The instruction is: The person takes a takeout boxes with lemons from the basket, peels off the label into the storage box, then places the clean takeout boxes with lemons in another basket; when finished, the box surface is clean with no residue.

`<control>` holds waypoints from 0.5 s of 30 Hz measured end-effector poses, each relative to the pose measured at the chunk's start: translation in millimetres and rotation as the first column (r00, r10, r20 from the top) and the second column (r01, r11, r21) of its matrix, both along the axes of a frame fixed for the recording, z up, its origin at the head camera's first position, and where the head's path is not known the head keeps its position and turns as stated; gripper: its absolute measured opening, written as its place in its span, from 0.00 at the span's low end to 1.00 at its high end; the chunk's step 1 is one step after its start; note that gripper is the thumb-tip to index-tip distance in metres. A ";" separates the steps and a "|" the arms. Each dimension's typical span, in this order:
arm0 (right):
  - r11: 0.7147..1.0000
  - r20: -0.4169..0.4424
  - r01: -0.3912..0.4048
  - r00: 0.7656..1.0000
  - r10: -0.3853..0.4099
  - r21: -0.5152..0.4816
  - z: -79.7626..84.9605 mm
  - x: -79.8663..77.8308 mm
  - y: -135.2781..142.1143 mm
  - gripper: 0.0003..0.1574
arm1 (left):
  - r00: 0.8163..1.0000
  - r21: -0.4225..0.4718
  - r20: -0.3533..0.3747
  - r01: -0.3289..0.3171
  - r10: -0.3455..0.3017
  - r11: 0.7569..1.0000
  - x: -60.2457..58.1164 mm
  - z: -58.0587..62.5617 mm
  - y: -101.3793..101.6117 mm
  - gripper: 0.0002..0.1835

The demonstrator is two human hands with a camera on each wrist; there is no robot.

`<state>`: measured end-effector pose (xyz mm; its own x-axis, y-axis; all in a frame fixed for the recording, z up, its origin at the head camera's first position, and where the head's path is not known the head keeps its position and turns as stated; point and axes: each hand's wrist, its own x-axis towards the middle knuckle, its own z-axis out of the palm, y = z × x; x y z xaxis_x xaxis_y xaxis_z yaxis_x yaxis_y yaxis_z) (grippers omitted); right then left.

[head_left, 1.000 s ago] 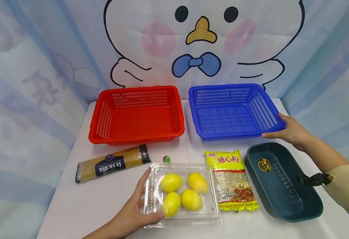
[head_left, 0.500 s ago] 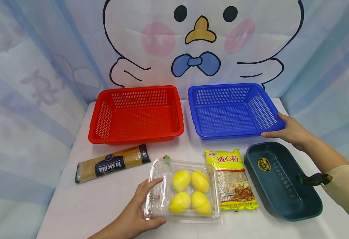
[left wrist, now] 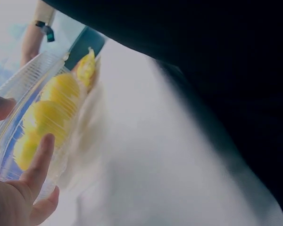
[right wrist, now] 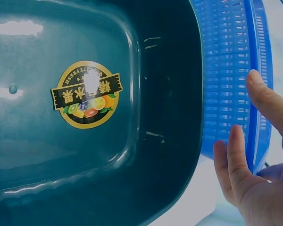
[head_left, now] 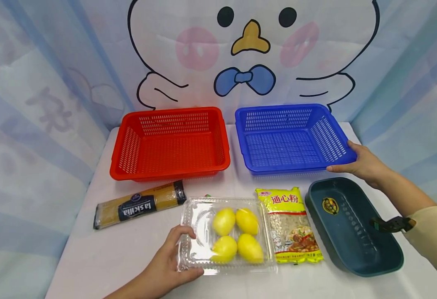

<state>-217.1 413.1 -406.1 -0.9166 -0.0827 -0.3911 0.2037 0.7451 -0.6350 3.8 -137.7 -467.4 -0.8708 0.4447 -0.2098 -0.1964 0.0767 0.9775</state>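
Note:
In the head view my left hand (head_left: 168, 261) holds the left side of a clear plastic clamshell box (head_left: 200, 207), thumb along its near edge. Several lemons (head_left: 248, 248) lie inside, gathered to the right. The left wrist view shows the box (left wrist: 42, 68) between thumb and fingers, apparently raised off the table. My right hand (head_left: 366, 164) grips the near right corner of the blue basket (head_left: 283, 170), fingers and thumb on either side of its rim. In the right wrist view that hand (right wrist: 254, 155) is at the basket rim (right wrist: 252, 56).
A red basket (head_left: 171, 172) stands at the back left. Before it lies a spaghetti pack (head_left: 140, 204). A small red-green item (head_left: 208, 195) shows behind the box. Right of the box are a yellow macaroni bag (head_left: 289, 222) and a dark green tub (head_left: 353, 226) below my right arm.
My left hand has raised and tilted the clamshell box and shifted it slightly away from me. The lemons inside have rolled to the right. My right hand stays on the blue basket.

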 end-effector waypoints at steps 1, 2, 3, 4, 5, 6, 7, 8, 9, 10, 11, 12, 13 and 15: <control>1.000 -0.002 0.002 1.000 -0.002 0.003 -0.3 0.1 0.2 0.81 | 1.000 0.028 0.013 0.009 -0.009 1.000 -0.7 1.9 -0.6 0.41; 1.000 -0.005 0.001 1.000 -0.001 0.001 -0.5 0.2 0.2 0.81 | 0.999 0.056 0.031 0.017 -0.018 0.998 -1.5 4.3 -1.3 0.41; 1.000 -0.007 0.001 1.000 -0.001 0.000 -0.6 0.3 0.2 0.81 | 0.999 0.057 0.033 0.020 -0.022 0.998 -2.4 6.9 -2.0 0.41; 1.000 -0.009 0.000 1.000 0.000 -0.003 -0.6 0.3 0.0 0.81 | 0.999 0.065 0.038 0.027 -0.029 0.998 -3.5 9.6 -2.4 0.42; 1.000 -0.010 -0.001 1.000 0.001 -0.006 -0.7 0.4 0.0 0.81 | 0.999 0.066 0.041 0.030 -0.033 0.997 -4.8 12.5 -2.9 0.42; 1.000 -0.010 -0.001 1.000 0.000 -0.009 -0.7 0.5 -0.1 0.81 | 0.999 0.063 0.038 0.032 -0.035 0.998 -6.3 15.6 -3.0 0.42; 1.000 -0.010 0.000 1.000 0.000 -0.014 -0.7 0.5 -0.3 0.80 | 0.999 0.063 0.038 0.035 -0.038 0.997 -8.0 19.0 -3.0 0.42; 1.000 -0.009 0.000 1.000 0.000 -0.019 -0.4 0.7 -0.6 0.81 | 0.998 0.070 0.043 0.038 -0.041 0.997 -10.1 22.4 -2.8 0.41; 1.000 -0.009 0.001 1.000 -0.001 -0.020 -0.2 0.9 -0.8 0.80 | 0.998 0.071 0.046 0.039 -0.042 0.997 -12.3 25.8 -2.4 0.41; 1.000 -0.010 0.002 1.000 -0.003 -0.020 0.0 1.0 -1.0 0.80 | 0.998 0.079 0.053 0.038 -0.042 0.996 -14.5 29.3 -1.9 0.41; 1.000 -0.010 0.004 1.000 -0.004 -0.021 0.1 1.0 -1.1 0.80 | 0.997 0.089 0.059 0.038 -0.043 0.995 -16.9 32.6 -1.5 0.41; 1.000 -0.008 0.007 1.000 -0.007 -0.020 0.5 1.1 -1.2 0.80 | 0.997 0.097 0.063 0.039 -0.045 0.995 -19.2 36.0 -1.0 0.41; 1.000 -0.007 0.010 1.000 -0.010 -0.016 0.9 1.3 -1.4 0.81 | 0.996 0.097 0.073 0.036 -0.043 0.995 -21.6 39.7 -0.7 0.41; 1.000 -0.003 0.016 1.000 -0.016 -0.010 1.4 2.1 -1.4 0.82 | 0.996 0.096 0.078 0.036 -0.043 0.995 -26.6 47.0 -0.1 0.41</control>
<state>-215.0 411.7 -404.7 -0.9193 -0.0716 -0.3870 0.2135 0.7354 -0.6431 -22.9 -137.8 -420.4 -0.8343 0.4997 -0.2330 -0.2724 -0.0062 0.9622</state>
